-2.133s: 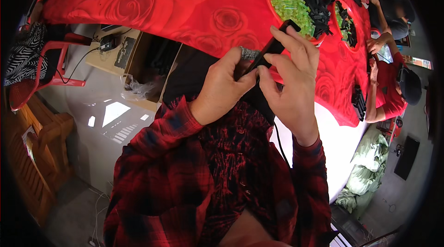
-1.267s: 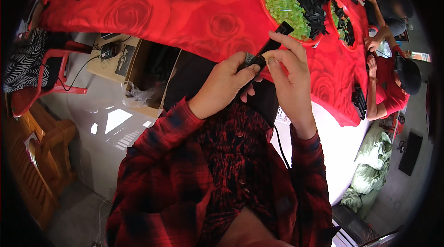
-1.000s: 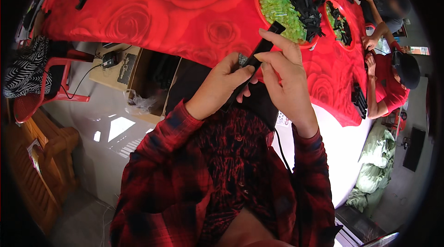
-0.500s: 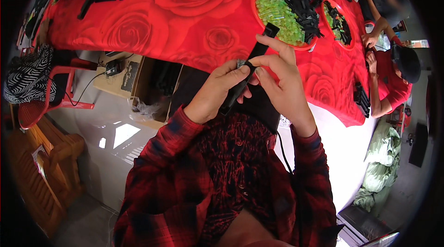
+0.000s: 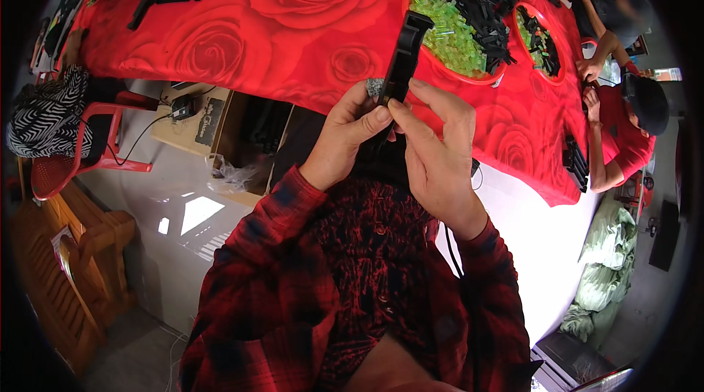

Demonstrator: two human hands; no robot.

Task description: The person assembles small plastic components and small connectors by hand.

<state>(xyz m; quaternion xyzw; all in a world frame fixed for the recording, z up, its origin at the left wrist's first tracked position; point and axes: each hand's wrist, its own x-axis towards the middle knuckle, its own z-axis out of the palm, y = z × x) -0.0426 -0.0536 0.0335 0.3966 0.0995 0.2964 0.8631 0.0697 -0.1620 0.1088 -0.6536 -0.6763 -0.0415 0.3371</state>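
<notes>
At a red rose-print tablecloth's [image 5: 183,33] edge, a black strip [image 5: 402,55] is being pinched by the left hand [image 5: 341,135] and right hand [image 5: 444,146], fingers narrowed; it is being held more upright than before, leaving its grooved face showing.

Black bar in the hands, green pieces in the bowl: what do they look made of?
Black bar: likely plastic, satin, judging by its soft highlights; painted metal is possible. Green pieces: probably plastic, glossy and translucent, since they glint and look see-through.
</notes>
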